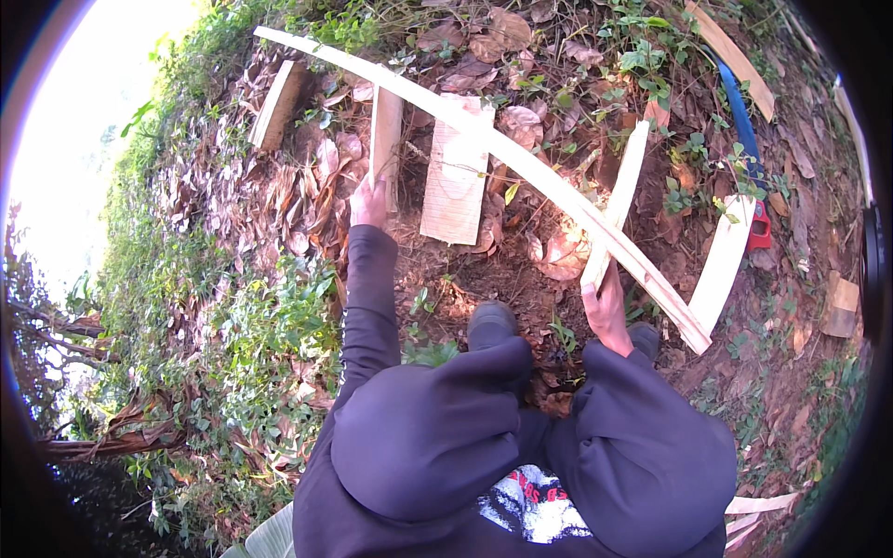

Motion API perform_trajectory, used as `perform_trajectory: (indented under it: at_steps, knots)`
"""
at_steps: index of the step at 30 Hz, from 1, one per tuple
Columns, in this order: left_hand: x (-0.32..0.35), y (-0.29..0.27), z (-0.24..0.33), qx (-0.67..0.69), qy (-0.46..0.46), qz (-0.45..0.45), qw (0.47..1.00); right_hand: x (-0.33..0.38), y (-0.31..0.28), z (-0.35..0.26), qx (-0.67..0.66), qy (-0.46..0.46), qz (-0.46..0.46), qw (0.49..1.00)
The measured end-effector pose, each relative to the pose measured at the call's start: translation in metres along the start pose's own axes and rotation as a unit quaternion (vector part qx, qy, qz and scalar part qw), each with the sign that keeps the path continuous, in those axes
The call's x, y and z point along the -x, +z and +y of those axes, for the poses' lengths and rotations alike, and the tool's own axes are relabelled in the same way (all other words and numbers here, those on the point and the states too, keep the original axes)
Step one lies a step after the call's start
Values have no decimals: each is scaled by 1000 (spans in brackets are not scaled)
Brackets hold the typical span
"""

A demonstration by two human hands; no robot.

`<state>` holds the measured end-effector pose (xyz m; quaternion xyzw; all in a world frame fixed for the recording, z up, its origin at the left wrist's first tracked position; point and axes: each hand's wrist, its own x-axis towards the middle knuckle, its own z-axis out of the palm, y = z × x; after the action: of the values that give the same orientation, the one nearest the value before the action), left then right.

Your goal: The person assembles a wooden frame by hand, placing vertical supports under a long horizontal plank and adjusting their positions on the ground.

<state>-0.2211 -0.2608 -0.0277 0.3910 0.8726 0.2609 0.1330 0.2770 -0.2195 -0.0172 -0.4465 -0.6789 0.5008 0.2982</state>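
Observation:
A long pale wooden strip [516,163] slants across from far left to near right. My left hand [368,203] is closed on the near end of a short board [384,139], whose far end meets the long strip. On the right, my right hand [606,312] grips the near end of a shorter wooden stick [626,177], which the long strip crosses. Between my hands, a wide flat board [454,186] lies on the ground, partly under the long strip.
A wood block [276,107] rests at the far left. To the right are another board [724,260], a saw with a blue blade and red handle [760,226], a curved wood piece [735,58] and a small block [841,304]. Dry leaves and green plants cover the sloping soil.

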Motion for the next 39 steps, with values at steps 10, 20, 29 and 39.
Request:
perform_trajectory:
  at_steps: [10, 20, 29, 39]
  knots:
    - [0, 1, 10, 16, 3, -35, 999, 0, -4, 1, -3, -1, 5, 1000]
    - [30, -13, 46, -109, 62, 85, 988, -1, -1, -2, -5, -10, 10, 1000]
    - [106, 39, 86, -84, 10, 26, 996, 0, 0, -1, 7, 8, 5, 1000]
    - [108, 64, 46, -121, -46, -48, 990, -2, 1, -5, 9, 4, 0, 1000]
